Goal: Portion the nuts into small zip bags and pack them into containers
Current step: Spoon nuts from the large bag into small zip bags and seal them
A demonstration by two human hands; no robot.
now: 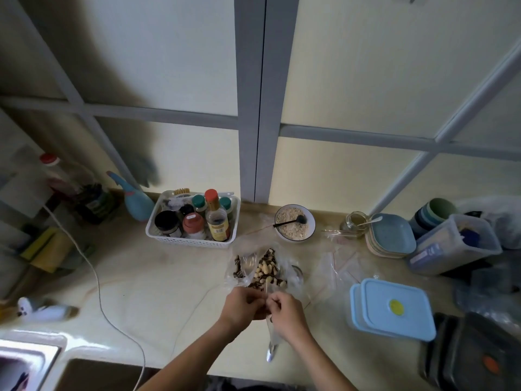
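A large clear bag of pale nuts [265, 270] with dark printed patches lies on the counter just beyond my hands. My left hand [242, 304] and my right hand [286, 311] meet over a small clear zip bag [266, 294], each pinching its top edge. A metal spoon [271, 352] sticks out below my right hand toward the counter's front edge. Several empty small zip bags [337, 266] lie to the right. Two stacked light-blue lidded containers [394, 309] sit further right.
A white basket of jars and bottles [191, 221] stands behind the nuts. A bowl of oats with a black spoon [294, 222], a glass jar [355, 220], stacked plates [390, 235] and clear bins [454, 244] line the back right. A white cable [95, 277] crosses the left counter; a sink [28, 359] is lower left.
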